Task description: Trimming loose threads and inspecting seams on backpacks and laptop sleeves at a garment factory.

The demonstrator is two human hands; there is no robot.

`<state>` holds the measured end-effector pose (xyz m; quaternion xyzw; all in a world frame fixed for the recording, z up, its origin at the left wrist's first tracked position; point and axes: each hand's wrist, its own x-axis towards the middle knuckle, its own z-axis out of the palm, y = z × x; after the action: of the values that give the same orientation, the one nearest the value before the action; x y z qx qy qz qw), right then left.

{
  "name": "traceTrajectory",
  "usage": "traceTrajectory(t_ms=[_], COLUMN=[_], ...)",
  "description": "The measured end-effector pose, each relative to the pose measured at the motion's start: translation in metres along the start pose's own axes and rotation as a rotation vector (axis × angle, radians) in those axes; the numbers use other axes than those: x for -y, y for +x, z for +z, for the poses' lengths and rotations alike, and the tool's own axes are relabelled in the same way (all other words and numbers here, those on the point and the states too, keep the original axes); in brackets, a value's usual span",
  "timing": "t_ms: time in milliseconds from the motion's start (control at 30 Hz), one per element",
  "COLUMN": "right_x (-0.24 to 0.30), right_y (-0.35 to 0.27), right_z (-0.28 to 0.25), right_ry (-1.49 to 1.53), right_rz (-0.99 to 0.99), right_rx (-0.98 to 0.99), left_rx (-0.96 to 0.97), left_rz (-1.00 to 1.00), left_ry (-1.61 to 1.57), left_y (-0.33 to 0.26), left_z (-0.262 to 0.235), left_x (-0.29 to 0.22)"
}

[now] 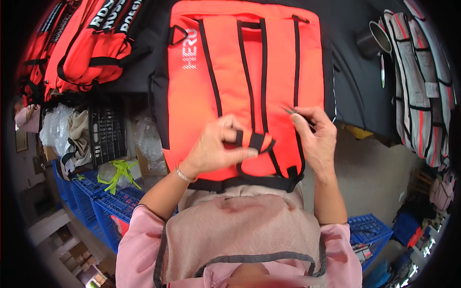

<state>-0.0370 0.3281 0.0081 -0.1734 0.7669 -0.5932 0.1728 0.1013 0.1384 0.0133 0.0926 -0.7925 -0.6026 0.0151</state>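
Black strap (257,141) pinched by left hand (218,146); right hand (317,134) holds snips (290,111).

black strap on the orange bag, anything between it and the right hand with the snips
Nothing visible does. The left hand pinches the black strap clear of the orange bag, and the right hand, holding small snips, is just to its right. Only bare orange fabric and a flat vertical black band lie between them.

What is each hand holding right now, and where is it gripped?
Left hand pinches a black strap of the orange bag near its loose end. Right hand holds small snips by the handle.
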Motion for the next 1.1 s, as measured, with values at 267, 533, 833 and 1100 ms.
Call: traceTrajectory(t_ms=[267,533,833,1100], right_x=[0.002,0.036,0.009,-0.019], right_y=[0.031,0.107,0.206,0.183], right_z=[-0.05,-0.027,0.044,0.037], right_ry=[0.012,-0.208,-0.652,-0.617], right_rz=[0.005,-0.194,-0.626,-0.466], right_rx=[-0.051,-0.027,-0.212,0.002], left_rx=[0.27,-0.007,-0.541,-0.24], left_rz=[0.093,-0.079,0.244,0.198], left_ry=[0.061,0.247,1.14,1.04], left_y=[-0.047,0.039,0.159,0.096], left_z=[-0.07,-0.109,-0.062,-0.065], left_x=[0.0,-0.049,0.019,0.057])
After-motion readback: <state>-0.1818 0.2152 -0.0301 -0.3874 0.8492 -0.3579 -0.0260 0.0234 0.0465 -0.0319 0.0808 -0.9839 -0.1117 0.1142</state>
